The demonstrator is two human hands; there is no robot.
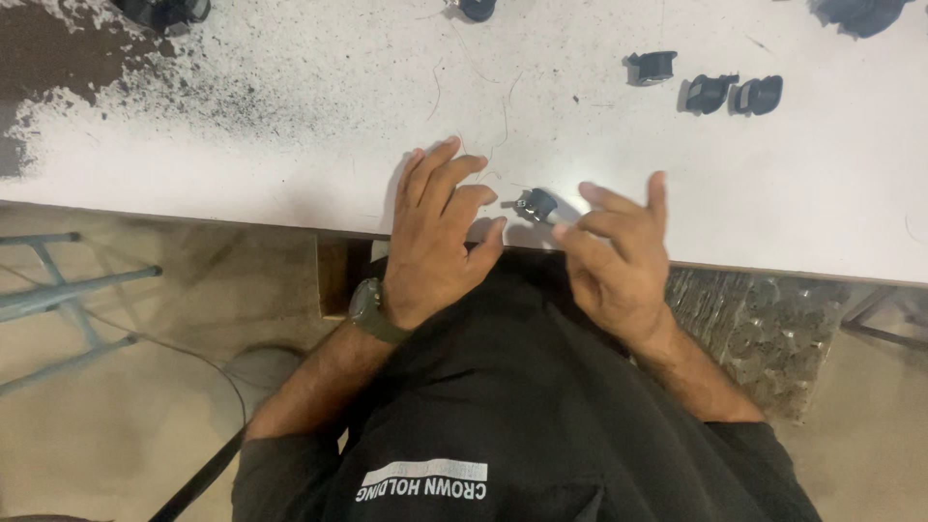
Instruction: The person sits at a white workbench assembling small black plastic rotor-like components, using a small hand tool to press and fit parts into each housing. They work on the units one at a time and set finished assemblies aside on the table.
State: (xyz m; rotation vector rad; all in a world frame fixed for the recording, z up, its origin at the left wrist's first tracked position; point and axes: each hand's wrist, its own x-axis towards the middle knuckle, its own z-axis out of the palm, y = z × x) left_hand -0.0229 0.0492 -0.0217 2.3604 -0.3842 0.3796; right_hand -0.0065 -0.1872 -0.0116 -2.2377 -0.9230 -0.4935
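Observation:
A small black plastic part with metal pins point(536, 204) lies on the white table point(290, 164) near its front edge. My left hand point(440, 237) rests just left of it, fingers spread, palm down, holding nothing. My right hand point(614, 256) hovers just right of the part, fingers apart and curled a little, its index fingertip close to the part. I cannot tell whether either hand touches it. A dark green watch point(372, 311) sits on my left wrist.
Three similar black parts point(710, 89) lie at the far right of the table, with more dark pieces along the back edge point(860, 14). The table's left corner is worn dark point(58, 68). A metal frame point(68, 290) stands on the floor at left.

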